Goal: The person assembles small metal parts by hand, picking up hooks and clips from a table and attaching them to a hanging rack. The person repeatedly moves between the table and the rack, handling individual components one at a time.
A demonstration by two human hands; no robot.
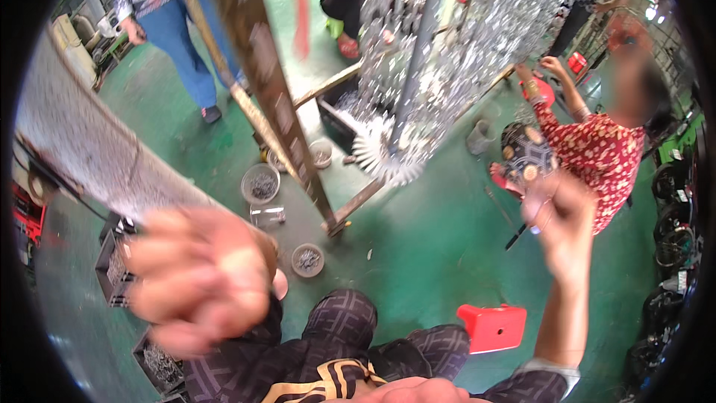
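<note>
My left hand [201, 280] is raised at the lower left, blurred, with its fingers curled in. Anything inside it is hidden. Out to the right, my right hand [561, 224] is raised with thumb and fingers pinched together; what they hold is too small and blurred to name. Between and beyond my hands hang dense rows of shiny metal pieces [477, 37] on a frame. A ring of white, finger-like pieces [388, 157] surrounds the lower end of a grey rod [418, 60]. Neither hand visibly touches the hanging pieces.
A rusty metal post [272, 82] slants down ahead. Bowls of small metal parts [261, 183] stand on the green floor, with dark bins [160, 362] at lower left. A red stool [492, 328] is near my legs. A co-worker in red patterned clothes [597, 145] sits at right; others are behind.
</note>
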